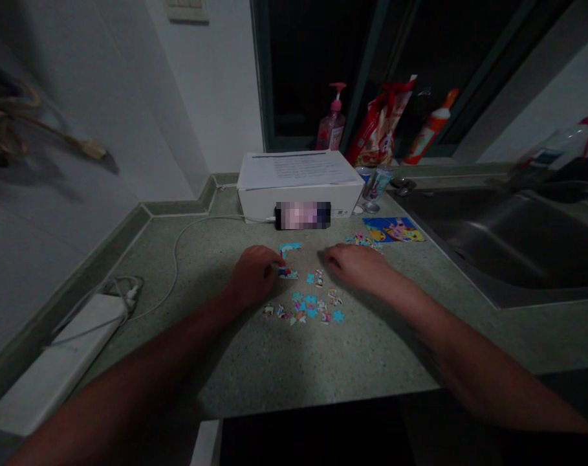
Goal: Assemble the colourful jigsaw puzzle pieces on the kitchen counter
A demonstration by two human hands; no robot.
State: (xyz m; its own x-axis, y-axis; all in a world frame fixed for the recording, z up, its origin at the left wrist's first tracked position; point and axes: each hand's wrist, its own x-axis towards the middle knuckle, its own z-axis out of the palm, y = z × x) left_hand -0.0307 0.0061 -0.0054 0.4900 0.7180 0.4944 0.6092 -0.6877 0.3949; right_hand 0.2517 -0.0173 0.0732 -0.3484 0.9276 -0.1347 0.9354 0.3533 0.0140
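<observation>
My left hand (255, 273) is closed, its fingertips at the left edge of a partly joined jigsaw puzzle (290, 247) that forms a C-shaped border. Whether those fingers grip a piece or only press on the edge is hard to see. To the right, my right hand (354, 264) is curled above the counter, its fingertips pinched together; anything in them is hidden. Between the hands lie a blue puzzle piece (310, 279) and a patterned puzzle piece (319, 278). Loose puzzle pieces (310, 304) are scattered nearer to me. Another pile of puzzle pieces (363, 240) sits behind my right hand.
A phone (303, 216) leans against a white box (298, 200), its cable (174, 259) running left to a power strip (61, 362). At right are a colourful picture card (394, 230) and a steel sink (507, 226). Glass cups (381, 182) and a pump bottle (331, 126) stand behind.
</observation>
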